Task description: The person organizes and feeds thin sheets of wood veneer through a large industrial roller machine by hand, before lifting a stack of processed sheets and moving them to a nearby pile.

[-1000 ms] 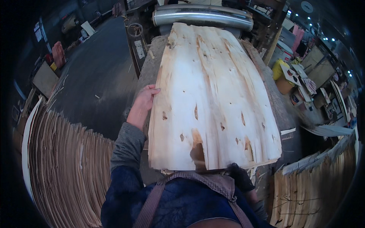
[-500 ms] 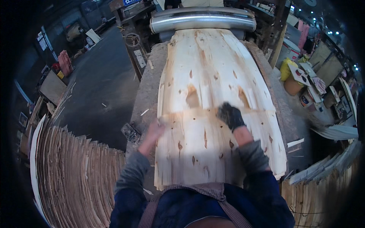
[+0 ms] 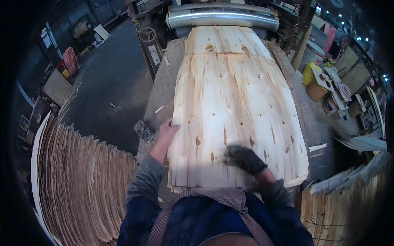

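Observation:
A stack of pale wood veneer sheets (image 3: 242, 98), streaked brown and dotted with knots, lies lengthwise in front of me. Across its far part runs the near edge of a top veneer sheet (image 3: 230, 41), whose far end reaches a shiny metal roller (image 3: 223, 18). At the stack's left edge is my bare left hand (image 3: 165, 134), thumb apart from the loosely bent fingers, the thumb over the border. My right hand (image 3: 245, 159), in a dark glove, hovers over or lies on the near part of the stack. Its fingers point left, spread and slightly blurred, with nothing seen in them.
Tall piles of veneer stand at my left (image 3: 88, 180) and right (image 3: 344, 205). The work table (image 3: 164, 88) carries wood scraps and a dark lump (image 3: 143, 129) near my left hand. A handwheel (image 3: 147, 35) sits left of the roller. Buckets and boards (image 3: 324, 84) crowd the right side.
The top veneer sheet has slid away from me toward the roller, baring more of the sheet beneath. My right hand has drawn back toward me; my left stays by the left edge.

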A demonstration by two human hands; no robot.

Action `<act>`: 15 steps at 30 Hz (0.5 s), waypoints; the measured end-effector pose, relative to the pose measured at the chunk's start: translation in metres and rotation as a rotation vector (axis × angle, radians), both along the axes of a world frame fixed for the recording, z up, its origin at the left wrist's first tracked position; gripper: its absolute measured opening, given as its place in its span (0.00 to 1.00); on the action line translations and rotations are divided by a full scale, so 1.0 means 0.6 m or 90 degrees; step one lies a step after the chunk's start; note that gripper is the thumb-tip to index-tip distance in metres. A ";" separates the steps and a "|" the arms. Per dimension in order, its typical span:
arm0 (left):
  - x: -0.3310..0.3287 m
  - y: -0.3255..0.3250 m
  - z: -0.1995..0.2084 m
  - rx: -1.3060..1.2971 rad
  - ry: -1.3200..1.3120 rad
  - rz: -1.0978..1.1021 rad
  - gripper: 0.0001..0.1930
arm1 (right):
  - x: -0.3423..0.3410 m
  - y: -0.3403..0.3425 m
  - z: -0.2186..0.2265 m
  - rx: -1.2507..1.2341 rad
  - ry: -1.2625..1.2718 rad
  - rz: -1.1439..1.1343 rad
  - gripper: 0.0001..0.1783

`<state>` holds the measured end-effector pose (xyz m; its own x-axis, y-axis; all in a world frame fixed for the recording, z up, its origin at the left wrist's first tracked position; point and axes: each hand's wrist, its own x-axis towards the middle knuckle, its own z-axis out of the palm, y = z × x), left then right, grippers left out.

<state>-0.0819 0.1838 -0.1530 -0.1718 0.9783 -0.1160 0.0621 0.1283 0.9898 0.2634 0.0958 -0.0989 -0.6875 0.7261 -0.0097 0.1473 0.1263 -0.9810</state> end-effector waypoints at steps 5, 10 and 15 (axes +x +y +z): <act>0.012 0.000 0.115 -0.055 -0.187 -0.048 0.17 | 0.020 -0.202 0.013 -0.602 0.290 -0.308 0.19; 0.007 0.005 0.193 -0.021 -0.245 -0.093 0.17 | 0.047 -0.281 -0.057 -0.464 0.236 -0.437 0.21; 0.020 0.007 0.233 -0.006 -0.241 -0.114 0.17 | 0.035 -0.249 -0.023 -0.580 0.456 -0.646 0.23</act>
